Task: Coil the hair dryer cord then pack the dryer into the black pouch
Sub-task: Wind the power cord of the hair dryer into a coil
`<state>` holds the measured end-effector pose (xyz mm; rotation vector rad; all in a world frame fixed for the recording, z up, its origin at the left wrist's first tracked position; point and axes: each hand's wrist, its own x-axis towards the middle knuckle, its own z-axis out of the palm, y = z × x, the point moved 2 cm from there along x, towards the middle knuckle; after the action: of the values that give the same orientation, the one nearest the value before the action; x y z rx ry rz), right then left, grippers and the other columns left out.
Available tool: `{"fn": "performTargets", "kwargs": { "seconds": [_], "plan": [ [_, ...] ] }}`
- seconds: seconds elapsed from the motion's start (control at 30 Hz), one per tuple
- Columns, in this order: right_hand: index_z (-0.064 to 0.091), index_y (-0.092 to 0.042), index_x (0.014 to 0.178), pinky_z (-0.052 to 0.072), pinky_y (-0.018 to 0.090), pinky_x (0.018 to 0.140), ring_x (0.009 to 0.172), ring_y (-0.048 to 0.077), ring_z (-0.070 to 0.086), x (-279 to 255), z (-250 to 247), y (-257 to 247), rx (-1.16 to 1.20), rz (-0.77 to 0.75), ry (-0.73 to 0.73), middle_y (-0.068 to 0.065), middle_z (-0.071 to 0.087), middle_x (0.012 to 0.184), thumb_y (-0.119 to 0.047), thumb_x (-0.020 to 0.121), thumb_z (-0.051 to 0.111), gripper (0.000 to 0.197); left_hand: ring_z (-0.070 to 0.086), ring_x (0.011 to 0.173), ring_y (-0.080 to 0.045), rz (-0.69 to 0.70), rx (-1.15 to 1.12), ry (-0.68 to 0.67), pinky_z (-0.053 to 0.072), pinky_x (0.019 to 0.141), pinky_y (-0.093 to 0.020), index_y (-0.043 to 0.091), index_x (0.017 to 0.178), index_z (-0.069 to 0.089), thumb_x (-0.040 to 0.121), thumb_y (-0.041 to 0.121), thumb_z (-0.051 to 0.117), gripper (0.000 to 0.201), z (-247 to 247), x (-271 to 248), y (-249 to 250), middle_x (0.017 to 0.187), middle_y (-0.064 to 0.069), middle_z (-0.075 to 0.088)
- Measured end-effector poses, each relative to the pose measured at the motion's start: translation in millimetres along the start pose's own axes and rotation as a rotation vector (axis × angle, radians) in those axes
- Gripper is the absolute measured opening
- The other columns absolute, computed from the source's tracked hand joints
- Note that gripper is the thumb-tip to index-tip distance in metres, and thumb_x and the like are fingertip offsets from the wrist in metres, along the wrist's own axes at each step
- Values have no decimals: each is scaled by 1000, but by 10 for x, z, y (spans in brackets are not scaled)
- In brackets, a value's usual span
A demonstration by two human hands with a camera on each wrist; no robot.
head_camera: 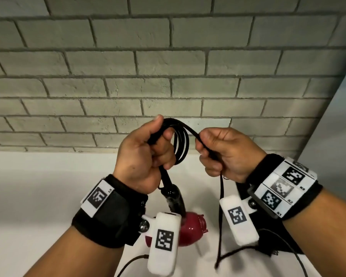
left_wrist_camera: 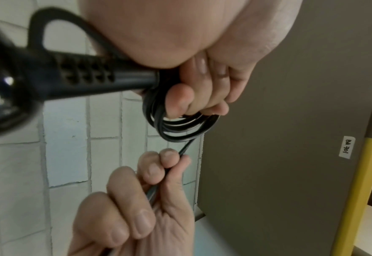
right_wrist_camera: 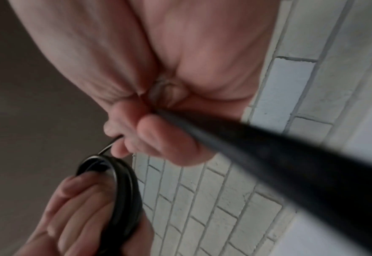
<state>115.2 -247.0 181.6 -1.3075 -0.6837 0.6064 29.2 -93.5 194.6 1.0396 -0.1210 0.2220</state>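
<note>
My left hand (head_camera: 158, 140) is raised over the table and grips several loops of the black cord (head_camera: 181, 140) together with the ribbed cord end of the hair dryer. The dryer hangs below that hand: black handle (head_camera: 175, 198), red body (head_camera: 190, 228). My right hand (head_camera: 205, 145) grips the strand that runs off the coil, and the loose cord (head_camera: 221, 216) drops from it to the table. The left wrist view shows the coil (left_wrist_camera: 180, 128) around my left fingers (left_wrist_camera: 180, 98). In the right wrist view the cord (right_wrist_camera: 268, 155) leaves my right fist. The black pouch (head_camera: 270, 222) lies under my right wrist, mostly hidden.
A grey brick wall (head_camera: 168, 66) stands close behind the white table (head_camera: 48, 186). A grey panel (head_camera: 336, 120) closes the right side, with a yellow post (left_wrist_camera: 355, 199) beyond it. Thin black camera cables (head_camera: 132, 262) trail over the table near its front edge.
</note>
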Motion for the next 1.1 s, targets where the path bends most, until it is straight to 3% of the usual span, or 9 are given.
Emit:
{"fn": "performTargets", "kwargs": {
  "seconds": [0.23, 0.4, 0.5, 0.57, 0.67, 0.77, 0.87, 1.0, 1.1],
  "plan": [
    [66, -12, 90, 44, 31, 51, 44, 20, 49, -45, 119, 91, -128, -63, 38, 5, 60, 65, 1, 98, 44, 26, 12, 36, -11, 8, 30, -9, 16, 42, -27, 11, 64, 53, 85, 38, 46, 35, -43, 64, 102, 39, 9, 19],
    [53, -10, 72, 19, 33, 56, 52, 16, 24, -96, 191, 95, 407, 145, -262, 2, 32, 57, -6, 78, 45, 11, 7, 38, -13, -32, -9, -127, 14, 41, -28, 11, 62, 55, 85, 37, 44, 36, -4, 27, 107, 45, 5, 10],
    [37, -13, 57, 6, 38, 57, 46, 15, 11, -51, 225, 96, 394, 179, -162, -1, 20, 49, -24, 70, 44, 18, 9, 37, -13, -51, -7, -156, 17, 39, -26, 11, 63, 55, 84, 38, 46, 36, 34, 3, 59, 46, 5, 11],
    [46, -9, 66, 7, 34, 52, 42, 13, 10, -49, 270, 83, 230, 122, -22, 0, 30, 51, -52, 74, 49, 43, 9, 37, -13, -62, -17, -158, 18, 39, -26, 11, 64, 55, 84, 38, 47, 35, 64, -6, 34, 46, 5, 11],
    [61, -15, 94, 16, 24, 45, 41, 15, 23, -35, 373, 68, -54, -44, 157, 0, 51, 68, -77, 78, 31, 70, 9, 37, -13, -57, -33, -163, 16, 40, -27, 10, 65, 54, 85, 38, 46, 34, 104, 1, 14, 46, 5, 11],
    [66, -17, 75, 31, 23, 42, 51, 28, 48, -9, 490, 27, -179, -126, 297, 9, 56, 66, -76, 83, 26, 71, 10, 37, -13, -52, -21, -200, 15, 40, -28, 11, 67, 53, 87, 38, 44, 35, 140, -10, -39, 45, 4, 13],
    [59, -20, 51, 43, 27, 43, 44, 29, 58, 20, 528, -29, -151, -105, 386, 7, 54, 51, -74, 86, 29, 71, 14, 34, -12, -59, -70, -242, 23, 39, -26, 10, 70, 53, 92, 37, 40, 37, 172, -36, -121, 45, 4, 13],
    [53, -19, 42, 34, 23, 33, 30, 26, 47, 76, 556, -40, 26, -67, 357, 9, 49, 45, -65, 91, 36, 70, 22, 32, -9, -41, -138, -292, 29, 41, -27, 5, 79, 55, 95, 38, 36, 42, 210, -60, -137, 45, 5, 16],
    [48, -19, 47, 29, 24, 39, 42, 28, 45, 93, 515, -58, 78, -62, 220, 7, 43, 48, -67, 88, 43, 63, 15, 36, -12, -25, -180, -336, 23, 42, -29, -1, 86, 60, 96, 42, 30, 53, 197, -65, -62, 45, 4, 17]
  ]
}}
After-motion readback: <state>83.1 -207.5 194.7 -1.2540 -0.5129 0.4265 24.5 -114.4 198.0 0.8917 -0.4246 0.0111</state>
